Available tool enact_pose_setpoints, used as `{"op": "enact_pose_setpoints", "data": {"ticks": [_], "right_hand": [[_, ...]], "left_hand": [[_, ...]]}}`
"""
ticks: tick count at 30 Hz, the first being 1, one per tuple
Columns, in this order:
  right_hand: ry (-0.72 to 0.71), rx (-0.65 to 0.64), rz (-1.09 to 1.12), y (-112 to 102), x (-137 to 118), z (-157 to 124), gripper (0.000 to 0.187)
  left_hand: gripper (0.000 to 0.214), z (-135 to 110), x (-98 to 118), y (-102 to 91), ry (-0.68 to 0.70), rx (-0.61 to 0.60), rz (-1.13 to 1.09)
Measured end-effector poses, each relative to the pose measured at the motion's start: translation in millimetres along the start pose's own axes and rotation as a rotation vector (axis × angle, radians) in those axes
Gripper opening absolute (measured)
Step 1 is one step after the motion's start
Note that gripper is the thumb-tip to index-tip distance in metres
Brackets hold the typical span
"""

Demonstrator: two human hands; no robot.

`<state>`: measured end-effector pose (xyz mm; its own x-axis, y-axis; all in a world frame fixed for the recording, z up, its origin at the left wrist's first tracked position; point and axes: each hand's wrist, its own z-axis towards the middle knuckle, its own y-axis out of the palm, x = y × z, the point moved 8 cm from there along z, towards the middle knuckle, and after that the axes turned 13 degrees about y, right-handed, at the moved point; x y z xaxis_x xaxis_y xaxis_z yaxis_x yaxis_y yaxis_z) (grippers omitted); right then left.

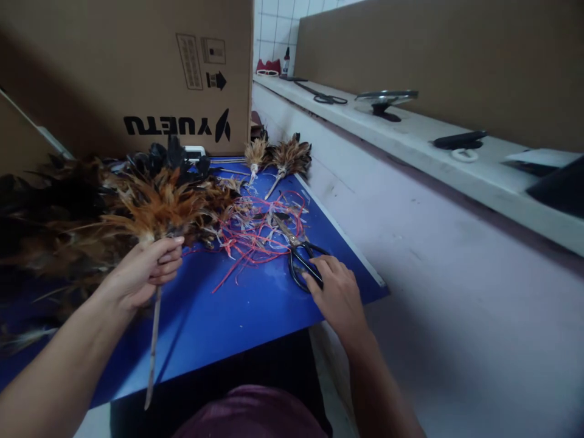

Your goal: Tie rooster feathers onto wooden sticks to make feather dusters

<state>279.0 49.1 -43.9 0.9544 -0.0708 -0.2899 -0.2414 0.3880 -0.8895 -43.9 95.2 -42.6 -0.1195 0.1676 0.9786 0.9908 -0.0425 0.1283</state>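
My left hand is closed around a feather duster where its brown and black feathers meet the thin stick. The stick points down past the table's front edge. A pair of black-handled scissors lies on the blue table with the blades pointing away from me. My right hand has its thumb and fingers on the scissors' handle loops. Just left of the scissors spreads a tangle of pink and white string, mixed with feather scraps.
Loose dark feathers cover the left of the blue table. Two small feather bundles lie at the back, by a large cardboard box. On the right, a wall ledge carries other scissors and a round mirror-like object.
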Motion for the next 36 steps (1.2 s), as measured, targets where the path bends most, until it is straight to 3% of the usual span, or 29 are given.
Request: {"op": "enact_pose_setpoints", "data": {"ticks": [3, 10, 14, 19, 29, 33, 36], "right_hand": [[0.035, -0.063, 0.005, 2.0, 12.1, 2.3, 0.022], [-0.02, -0.221, -0.141, 2.8, -0.9, 11.3, 0.022], [-0.001, -0.259, -0.117, -3.3, 0.7, 12.3, 0.028], [0.079, -0.282, 0.19, -9.3, 13.3, 6.3, 0.039], [0.556, -0.406, 1.075, -14.5, 46.3, -9.7, 0.048], [0.642, -0.42, 1.245, -24.2, 57.6, -13.6, 0.048], [0.68, -0.379, 1.236, -28.7, 71.3, -16.0, 0.051]], "left_hand": [[0.044, 2.2, -4.6, -6.6, -0.012, -0.007, 0.011], [0.044, 4.4, -8.0, -16.7, 0.004, 0.008, 0.001], [0.042, 4.7, -7.0, -18.4, 0.017, 0.018, -0.02], [0.041, 2.1, -8.4, -17.7, -0.012, 0.021, -0.035], [0.041, 2.2, -12.7, -13.5, -0.071, -0.024, -0.063], [0.041, 2.5, -12.6, -14.9, -0.069, -0.016, -0.067], [0.04, 2.6, -11.7, -16.0, -0.064, -0.002, -0.067]]}}
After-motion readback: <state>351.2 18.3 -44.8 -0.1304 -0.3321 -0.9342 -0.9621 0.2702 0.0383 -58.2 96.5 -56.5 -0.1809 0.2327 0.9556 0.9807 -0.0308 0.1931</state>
